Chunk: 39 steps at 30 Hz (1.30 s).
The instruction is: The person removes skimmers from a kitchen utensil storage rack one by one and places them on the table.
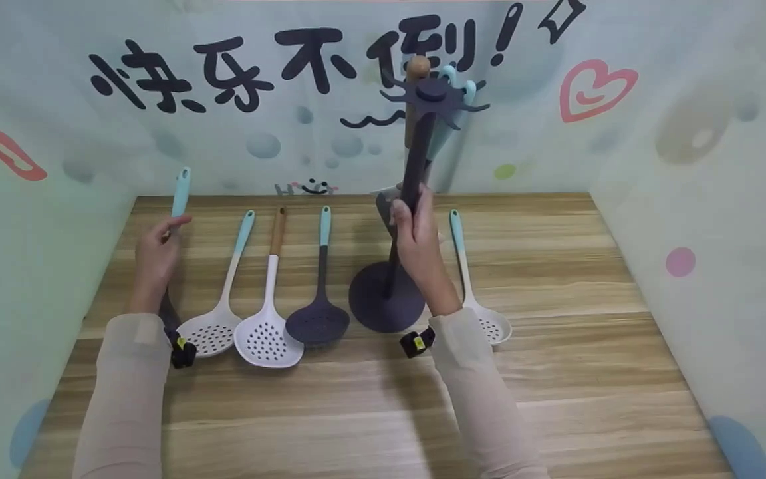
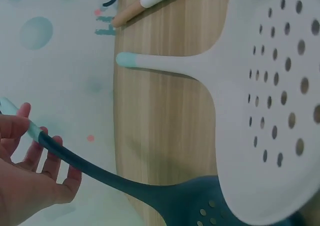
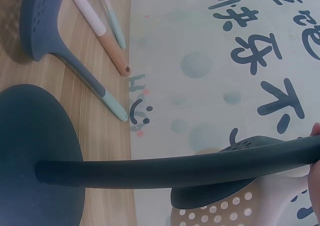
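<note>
Head view shows two hands over a wooden table [image 1: 330, 419]. The left hand [image 1: 157, 251] holds a dark perforated spoon [image 1: 182, 189] by its light blue handle, at the left end of the row; in the left wrist view, thumb and forefinger pinch this handle, and the other fingers are spread along it. The right hand [image 1: 421, 243] has its fingers curled around the pole of a dark stand [image 1: 373, 303], whose round base is on the table. A wooden handle [image 1: 411, 126] and light blue handles [image 1: 451, 133] are at the stand's top hooks.

Between the left hand and the stand lie a white skimmer [image 1: 209, 331], a white turner [image 1: 268, 338] with wooden handle, and a dark skimmer [image 1: 318, 320]. Right of the stand lies a white ladle [image 1: 493, 327], partly hidden by the right sleeve [image 1: 469, 366].
</note>
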{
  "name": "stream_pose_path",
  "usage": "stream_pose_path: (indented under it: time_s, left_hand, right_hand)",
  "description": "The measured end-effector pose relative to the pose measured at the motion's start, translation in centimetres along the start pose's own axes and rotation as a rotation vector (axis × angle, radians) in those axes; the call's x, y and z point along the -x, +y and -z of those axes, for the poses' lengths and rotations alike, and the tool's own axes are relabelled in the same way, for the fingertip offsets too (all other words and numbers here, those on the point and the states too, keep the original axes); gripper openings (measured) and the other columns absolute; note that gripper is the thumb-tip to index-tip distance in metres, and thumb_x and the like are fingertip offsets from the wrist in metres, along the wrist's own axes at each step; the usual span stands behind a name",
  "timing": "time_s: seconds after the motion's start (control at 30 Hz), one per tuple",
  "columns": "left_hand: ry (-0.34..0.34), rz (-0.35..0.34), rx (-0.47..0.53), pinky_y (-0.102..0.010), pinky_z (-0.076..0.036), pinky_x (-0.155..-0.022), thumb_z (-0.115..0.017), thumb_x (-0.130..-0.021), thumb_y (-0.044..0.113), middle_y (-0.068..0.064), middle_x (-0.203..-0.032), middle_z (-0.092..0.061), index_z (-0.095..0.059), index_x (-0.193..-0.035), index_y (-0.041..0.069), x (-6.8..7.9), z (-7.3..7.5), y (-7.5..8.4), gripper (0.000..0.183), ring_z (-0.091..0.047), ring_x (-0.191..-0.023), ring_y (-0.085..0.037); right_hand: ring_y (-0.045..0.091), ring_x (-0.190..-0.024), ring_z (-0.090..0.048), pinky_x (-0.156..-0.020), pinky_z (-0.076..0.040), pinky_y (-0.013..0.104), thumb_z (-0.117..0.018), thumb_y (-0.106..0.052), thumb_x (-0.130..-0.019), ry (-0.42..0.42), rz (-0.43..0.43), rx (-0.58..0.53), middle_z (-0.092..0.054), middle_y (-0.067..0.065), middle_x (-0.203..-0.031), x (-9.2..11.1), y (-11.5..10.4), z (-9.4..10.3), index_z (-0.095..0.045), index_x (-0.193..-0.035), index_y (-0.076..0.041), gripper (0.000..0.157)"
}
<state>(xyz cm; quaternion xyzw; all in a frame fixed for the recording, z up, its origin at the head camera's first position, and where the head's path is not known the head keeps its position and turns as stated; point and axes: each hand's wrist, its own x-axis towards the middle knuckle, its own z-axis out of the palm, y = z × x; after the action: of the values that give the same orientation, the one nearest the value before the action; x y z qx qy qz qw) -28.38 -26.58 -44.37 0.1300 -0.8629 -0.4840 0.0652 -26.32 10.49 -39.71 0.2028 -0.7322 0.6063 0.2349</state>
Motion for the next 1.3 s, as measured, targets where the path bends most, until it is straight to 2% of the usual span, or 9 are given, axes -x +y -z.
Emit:
stream_pose_path:
  time_s: [0.17,0.27,0.33,0.47,0.67,0.97,1.07,1.17,1.3]
  left_hand:
    - [-0.119,-0.035,-0.086,-0.033,-0.034,-0.084,-0.027,-0.102,0.018,-0.028,-0.137,-0.03,-0.037,-0.141,0.01,0.0,-0.4,-0.5,0.042,-0.035,-0.111,-0.033]
    - [-0.173,-0.04,-0.122,-0.037,-0.034,-0.086,-0.027,-0.101,0.016,-0.031,-0.14,-0.023,-0.03,-0.144,0.011,-0.2,-0.6,-0.8,0.044,-0.033,-0.113,-0.037]
    - [-0.197,-0.024,-0.15,-0.045,-0.034,-0.092,-0.026,-0.101,0.017,-0.033,-0.143,-0.018,-0.025,-0.146,0.012,-0.2,-0.7,-1.1,0.045,-0.031,-0.118,-0.042]
    - [-0.237,0.03,-0.225,-0.061,-0.025,-0.102,-0.026,-0.1,0.02,-0.035,-0.146,-0.005,-0.013,-0.148,0.016,-0.6,-0.8,-1.3,0.05,-0.019,-0.129,-0.054]
    - [-0.366,0.149,-0.283,-0.064,-0.02,-0.103,-0.031,-0.097,0.022,-0.035,-0.145,0.015,0.004,-0.148,0.017,-1.3,-0.8,-1.5,0.062,-0.002,-0.13,-0.059]
    - [-0.432,0.198,-0.353,-0.06,-0.025,-0.103,-0.033,-0.089,0.017,-0.041,-0.141,0.004,0.0,-0.147,0.005,-1.3,-0.9,-2.6,0.068,-0.018,-0.125,-0.056]
    - [-0.489,0.201,-0.385,-0.055,-0.033,-0.096,-0.028,-0.092,0.018,-0.042,-0.136,-0.005,-0.008,-0.146,-0.003,-1.3,-0.8,-2.9,0.061,-0.024,-0.118,-0.052]
    - [-0.567,0.229,-0.391,-0.046,-0.037,-0.086,-0.022,-0.096,0.022,-0.035,-0.122,-0.024,-0.013,-0.143,-0.007,-1.3,-0.7,-3.1,0.056,-0.033,-0.108,-0.044]
    - [-0.616,0.257,-0.403,-0.044,-0.037,-0.085,-0.028,-0.096,0.023,-0.026,-0.107,-0.031,-0.014,-0.141,-0.007,-1.0,-0.6,-3.3,0.056,-0.036,-0.103,-0.039]
  right_hand:
    - [0.039,-0.075,-0.046,-0.068,-0.039,0.026,-0.039,-0.004,-0.098,0.005,0.002,-0.006,-0.047,0.014,-0.079,0.0,0.2,0.0,-0.037,-0.12,0.009,0.025]
    - [0.033,-0.074,-0.047,-0.068,-0.038,0.026,-0.039,-0.004,-0.098,0.006,-0.01,0.001,-0.046,0.01,-0.079,0.0,0.2,0.0,-0.037,-0.121,0.008,0.026]
    - [0.03,-0.074,-0.047,-0.068,-0.038,0.026,-0.04,-0.005,-0.098,0.006,-0.015,0.014,-0.046,0.008,-0.079,0.0,0.1,0.0,-0.037,-0.121,0.009,0.027]
    - [0.031,-0.075,-0.048,-0.069,-0.039,0.026,-0.04,-0.006,-0.098,0.004,-0.022,0.019,-0.046,0.007,-0.08,0.0,0.1,0.0,-0.037,-0.122,0.008,0.028]
    - [0.03,-0.075,-0.048,-0.069,-0.039,0.026,-0.039,-0.005,-0.098,0.01,-0.005,0.025,-0.047,0.014,-0.079,0.0,0.0,0.0,-0.037,-0.121,0.008,0.026]
    - [0.025,-0.074,-0.047,-0.07,-0.038,0.027,-0.039,-0.005,-0.098,-0.002,-0.015,0.024,-0.047,0.015,-0.078,0.0,-0.2,-0.1,-0.037,-0.121,0.008,0.027]
    - [0.023,-0.074,-0.047,-0.069,-0.039,0.026,-0.039,-0.005,-0.098,0.002,-0.004,0.034,-0.047,0.012,-0.078,0.0,-0.1,0.0,-0.037,-0.121,0.009,0.027]
    - [0.021,-0.073,-0.047,-0.069,-0.04,0.026,-0.039,-0.005,-0.098,0.008,0.009,0.037,-0.047,0.011,-0.078,0.1,0.0,0.0,-0.037,-0.12,0.011,0.027]
    - [0.021,-0.073,-0.047,-0.069,-0.04,0.026,-0.039,-0.005,-0.098,0.008,0.019,0.026,-0.047,0.012,-0.078,0.0,0.2,0.0,-0.036,-0.119,0.014,0.028]
